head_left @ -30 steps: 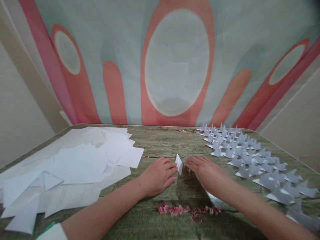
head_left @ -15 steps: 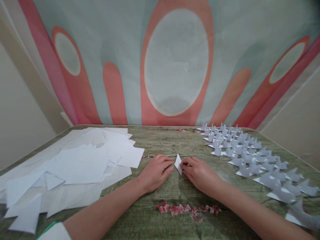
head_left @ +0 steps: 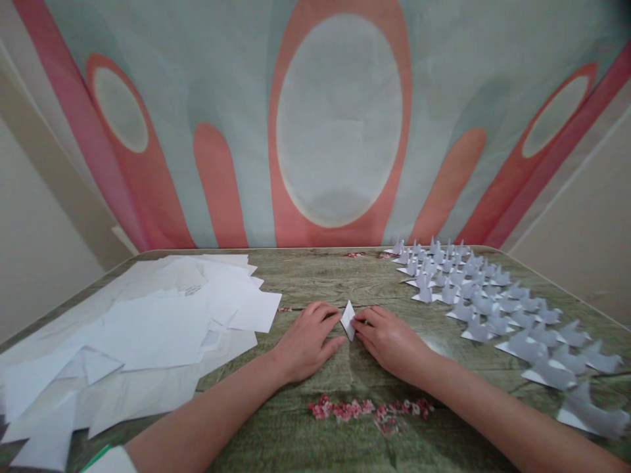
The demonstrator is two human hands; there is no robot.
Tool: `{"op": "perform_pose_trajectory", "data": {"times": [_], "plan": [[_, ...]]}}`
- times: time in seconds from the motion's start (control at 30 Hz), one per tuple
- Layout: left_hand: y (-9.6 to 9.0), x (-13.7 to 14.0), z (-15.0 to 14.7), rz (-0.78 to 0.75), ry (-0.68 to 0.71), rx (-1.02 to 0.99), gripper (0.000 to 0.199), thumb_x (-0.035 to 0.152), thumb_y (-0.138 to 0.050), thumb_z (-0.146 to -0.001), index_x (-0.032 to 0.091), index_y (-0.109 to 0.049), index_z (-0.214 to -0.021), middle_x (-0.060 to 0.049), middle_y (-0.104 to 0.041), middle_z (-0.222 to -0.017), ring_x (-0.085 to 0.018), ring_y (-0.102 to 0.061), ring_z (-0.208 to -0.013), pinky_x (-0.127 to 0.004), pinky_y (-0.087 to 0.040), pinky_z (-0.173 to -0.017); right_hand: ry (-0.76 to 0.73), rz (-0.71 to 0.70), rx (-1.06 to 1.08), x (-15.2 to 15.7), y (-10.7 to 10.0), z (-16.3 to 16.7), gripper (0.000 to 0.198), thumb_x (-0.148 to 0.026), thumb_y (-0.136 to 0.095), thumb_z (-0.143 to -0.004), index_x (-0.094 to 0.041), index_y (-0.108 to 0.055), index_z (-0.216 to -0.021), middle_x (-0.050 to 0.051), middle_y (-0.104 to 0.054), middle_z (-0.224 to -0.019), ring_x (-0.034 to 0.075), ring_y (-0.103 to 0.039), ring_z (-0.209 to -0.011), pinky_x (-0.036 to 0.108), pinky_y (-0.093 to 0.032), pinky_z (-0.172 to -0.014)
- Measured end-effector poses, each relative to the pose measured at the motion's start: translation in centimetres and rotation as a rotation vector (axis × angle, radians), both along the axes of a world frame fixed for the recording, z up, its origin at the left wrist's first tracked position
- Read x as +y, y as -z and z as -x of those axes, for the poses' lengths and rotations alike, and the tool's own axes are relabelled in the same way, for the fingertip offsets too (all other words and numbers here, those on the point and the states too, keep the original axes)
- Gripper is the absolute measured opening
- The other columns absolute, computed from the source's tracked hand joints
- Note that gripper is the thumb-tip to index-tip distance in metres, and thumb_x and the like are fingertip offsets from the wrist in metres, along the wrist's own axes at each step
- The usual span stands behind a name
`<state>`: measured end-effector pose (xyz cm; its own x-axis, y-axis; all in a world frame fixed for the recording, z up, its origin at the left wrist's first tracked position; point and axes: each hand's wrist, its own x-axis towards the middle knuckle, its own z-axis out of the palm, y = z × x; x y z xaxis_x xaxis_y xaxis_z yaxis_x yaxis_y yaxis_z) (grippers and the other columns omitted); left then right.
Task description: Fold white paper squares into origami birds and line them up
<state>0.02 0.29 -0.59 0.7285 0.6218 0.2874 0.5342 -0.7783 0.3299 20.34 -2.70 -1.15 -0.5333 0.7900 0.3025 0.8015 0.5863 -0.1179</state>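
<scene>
A small folded white paper diamond (head_left: 348, 320) stands point-up between my hands over the middle of the table. My right hand (head_left: 389, 334) pinches its right edge with thumb and fingertips. On the other side, my left hand (head_left: 309, 341) rests with its fingers stretched and its thumb apart. Its index fingertip is at the paper's left edge; I cannot tell whether it presses on it.
Loose white paper sheets (head_left: 162, 328) lie in an overlapping pile on the left. Rows of folded paper birds (head_left: 480, 299) stand on the right. The wood-patterned table (head_left: 315, 272) carries printed pink flowers (head_left: 352, 408) and meets a painted backdrop (head_left: 256, 217) at the back.
My left thumb has moved away from the fingers, and the fingertips have come up to the paper's left edge. The paper now faces the camera more. The view has shifted slightly.
</scene>
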Motion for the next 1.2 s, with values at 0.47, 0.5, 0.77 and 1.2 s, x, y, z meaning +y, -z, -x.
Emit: {"op": "perform_pose_trajectory", "data": {"times": [0.47, 0.5, 0.77, 1.2], "plan": [[0.0, 0.3, -0.1, 0.064, -0.03, -0.045, 0.038, 0.036, -0.041, -0.089, 0.02, -0.047, -0.123, -0.007, -0.05, -0.123, -0.021, -0.036, -0.117, -0.04, -0.03, -0.102, 0.006, 0.021, -0.039, 0.0, 0.2, -0.1, 0.023, -0.013, -0.043, -0.087, -0.014, -0.061, -0.102, 0.01, -0.057, -0.094, 0.02, -0.05, -0.091, 0.032, -0.042, -0.083], [0.0, 0.3, -0.1, 0.056, -0.033, -0.039, 0.037, 0.035, -0.041, -0.089, 0.02, -0.048, -0.122, -0.007, -0.05, -0.123, -0.021, -0.036, -0.117, -0.04, -0.03, -0.102, 0.003, 0.017, -0.04, 0.1, 0.2, -0.1, 0.023, -0.013, -0.043, -0.087, -0.014, -0.061, -0.102, 0.01, -0.057, -0.094, 0.02, -0.05, -0.09, 0.032, -0.042, -0.083], [0.0, -0.6, -0.8, 0.033, -0.031, -0.02, 0.034, 0.033, -0.042, -0.089, 0.019, -0.051, -0.119, -0.008, -0.052, -0.12, -0.022, -0.037, -0.117, -0.043, -0.029, -0.102, -0.001, 0.02, -0.082, 0.2, 0.4, -0.1, 0.023, -0.014, -0.044, -0.087, -0.014, -0.06, -0.104, 0.009, -0.057, -0.091, 0.021, -0.05, -0.089, 0.033, -0.042, -0.081], [-0.2, 0.0, -1.1, 0.195, -0.039, -0.123, 0.032, 0.032, -0.036, -0.092, 0.022, -0.055, -0.116, -0.005, -0.056, -0.114, -0.017, -0.046, -0.108, -0.035, -0.035, -0.097, -0.073, 0.041, -0.039, 0.8, -0.4, -0.9, 0.023, -0.012, -0.045, -0.085, -0.015, -0.063, -0.099, 0.009, -0.059, -0.093, 0.019, -0.05, -0.09, 0.031, -0.042, -0.079]]}}
